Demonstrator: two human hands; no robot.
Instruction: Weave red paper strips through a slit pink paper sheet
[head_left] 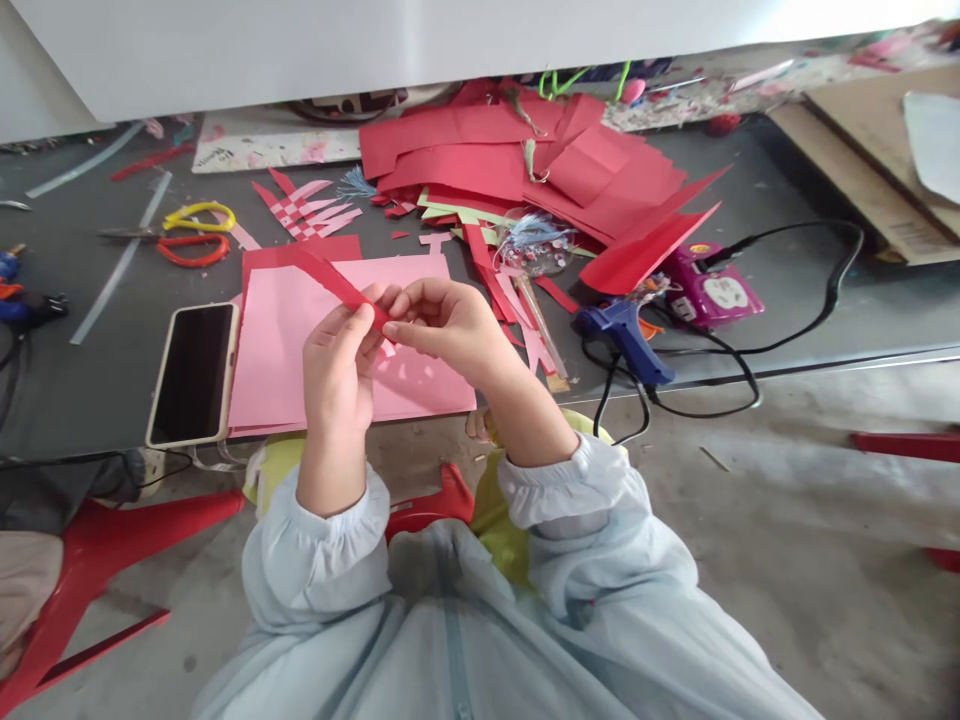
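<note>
Each grip is pinched closed on the red paper strip (334,280), left hand (337,365) touching right hand (442,325), just above the pink sheet (277,350) on the worktop (90,380). A phone (193,372) lies left of that sheet. Close pinches likely keep it taut.

It looked like a home-made paper-craft workroom, plain and busy. The dark worktop (90,390) was buried under red paper sheets (480,165) and pink sheets (277,370), with a half-woven red-and-pink mat (304,212) lying among loose offcuts. Scissors (161,236) lay to one side, and a blue glue gun (626,335) trailed its black cord (829,290) over the edge. Flattened cardboard (862,150) was stacked at the far end. The floor (787,520) was bare concrete (dusty, with scraps), and red plastic stools (97,560) served as seats.
</note>
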